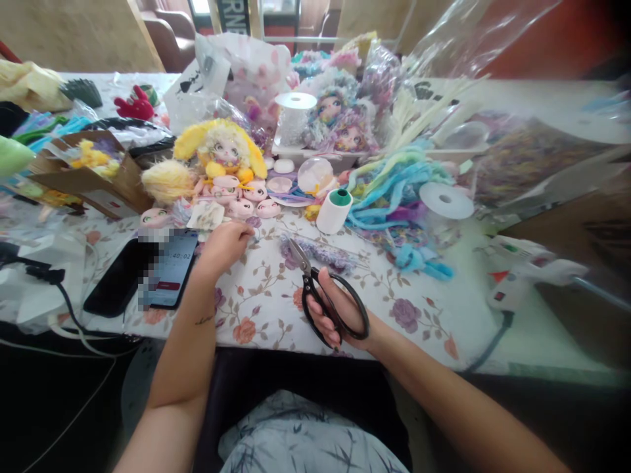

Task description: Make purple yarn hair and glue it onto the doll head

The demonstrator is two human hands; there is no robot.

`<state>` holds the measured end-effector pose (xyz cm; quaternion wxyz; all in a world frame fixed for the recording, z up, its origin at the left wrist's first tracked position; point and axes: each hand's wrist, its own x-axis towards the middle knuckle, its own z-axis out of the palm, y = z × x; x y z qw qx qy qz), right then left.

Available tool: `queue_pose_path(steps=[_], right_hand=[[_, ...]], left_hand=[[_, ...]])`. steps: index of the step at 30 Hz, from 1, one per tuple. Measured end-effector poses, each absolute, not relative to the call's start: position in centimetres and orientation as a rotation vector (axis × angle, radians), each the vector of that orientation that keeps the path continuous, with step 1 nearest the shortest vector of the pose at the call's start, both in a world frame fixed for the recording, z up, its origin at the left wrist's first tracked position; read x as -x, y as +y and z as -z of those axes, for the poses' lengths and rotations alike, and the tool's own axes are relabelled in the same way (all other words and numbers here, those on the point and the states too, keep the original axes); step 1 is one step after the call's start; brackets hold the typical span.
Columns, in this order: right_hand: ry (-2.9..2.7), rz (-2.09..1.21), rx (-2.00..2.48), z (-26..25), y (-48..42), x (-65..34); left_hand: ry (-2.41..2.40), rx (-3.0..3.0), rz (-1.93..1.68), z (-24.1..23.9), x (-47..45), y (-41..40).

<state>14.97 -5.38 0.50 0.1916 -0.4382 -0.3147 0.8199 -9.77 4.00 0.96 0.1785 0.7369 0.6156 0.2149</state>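
Observation:
Black-handled scissors (309, 276) rest in my right hand (340, 309), with its fingers in and around the handle loops and the blades pointing up and left. Just beyond the blades lies a strip of fluffy lilac yarn (330, 254), flat on the flowered cloth. My left hand (227, 244) is closed at the cloth, fingertips pressed together; whatever they hold, if anything, is too small to make out. Between and beyond the hands stands a white thread cone (334, 213) with a green top. Several doll face pieces (241, 207) lie past my left hand.
Two phones (113, 279) lie left of my left forearm. A yellow-eared doll (224, 154) sits behind the faces, beside a cardboard box (116, 190). Blue and green fuzzy strips (394, 187) and a white spool (446, 200) are at right. A glue gun (517, 269) with its cord lies far right.

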Motion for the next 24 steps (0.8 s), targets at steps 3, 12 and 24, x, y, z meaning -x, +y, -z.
queue_pose_path(steps=[3,12,24], right_hand=[[-0.885,-2.299,1.238,-0.3,-5.3,-14.9],[-0.895,-2.271,1.244,-0.6,-5.6,-14.7],[-0.877,-2.274,1.238,-0.6,-5.7,-14.9]], left_hand=[[1.721,-2.091,-0.583,-1.0,9.8,3.9],[1.717,-2.104,-0.594,-0.6,9.2,4.2],[1.887,-2.245,-1.140,-3.8,10.3,4.4]])
